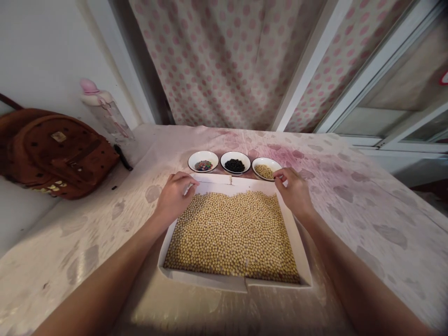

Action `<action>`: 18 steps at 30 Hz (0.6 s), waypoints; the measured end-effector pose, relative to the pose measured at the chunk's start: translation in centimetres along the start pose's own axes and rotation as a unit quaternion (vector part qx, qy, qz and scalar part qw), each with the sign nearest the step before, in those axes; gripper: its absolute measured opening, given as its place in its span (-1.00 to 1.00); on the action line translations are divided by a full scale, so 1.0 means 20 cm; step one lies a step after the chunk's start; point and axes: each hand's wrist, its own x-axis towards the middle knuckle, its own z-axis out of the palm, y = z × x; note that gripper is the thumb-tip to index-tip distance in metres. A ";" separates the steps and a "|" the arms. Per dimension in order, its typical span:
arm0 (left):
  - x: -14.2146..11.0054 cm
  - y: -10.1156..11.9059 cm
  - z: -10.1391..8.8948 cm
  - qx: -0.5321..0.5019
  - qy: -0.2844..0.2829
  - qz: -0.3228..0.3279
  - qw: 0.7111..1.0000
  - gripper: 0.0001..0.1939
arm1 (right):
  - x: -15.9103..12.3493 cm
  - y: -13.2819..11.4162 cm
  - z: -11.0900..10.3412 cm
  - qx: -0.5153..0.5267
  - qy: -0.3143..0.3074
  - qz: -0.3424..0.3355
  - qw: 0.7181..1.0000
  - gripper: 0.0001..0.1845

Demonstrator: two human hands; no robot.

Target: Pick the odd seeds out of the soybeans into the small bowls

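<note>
A shallow white cardboard box lies on the table, its bottom spread with yellow soybeans. My left hand is at the box's far left corner, thumb and fingers closed on the edge there. At the far right corner, my right hand has its fingers bent together on the box edge, fingertips close to a bowl's rim. That white bowl holds some soybeans. Beside it stand a bowl of black beans and a bowl of small multicoloured pieces.
A patterned cloth covers the table. To the left are a brown backpack and a clear bottle with a pink top. A dotted curtain hangs behind the table, and a white-framed glass door stands at the right.
</note>
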 end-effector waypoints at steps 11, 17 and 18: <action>0.00 0.01 0.00 -0.003 0.004 -0.001 1.000 -0.84 | -0.04 -0.09 -0.04 0.096 -0.065 0.043 0.992 -0.76; 0.00 0.00 0.00 -0.004 0.003 0.001 1.000 -0.84 | -0.05 -0.13 -0.03 0.100 -0.158 -0.016 0.982 -0.78; 0.00 0.00 0.00 -0.004 0.002 -0.001 1.000 -0.85 | -0.05 -0.12 -0.03 0.094 -0.160 -0.019 0.982 -0.78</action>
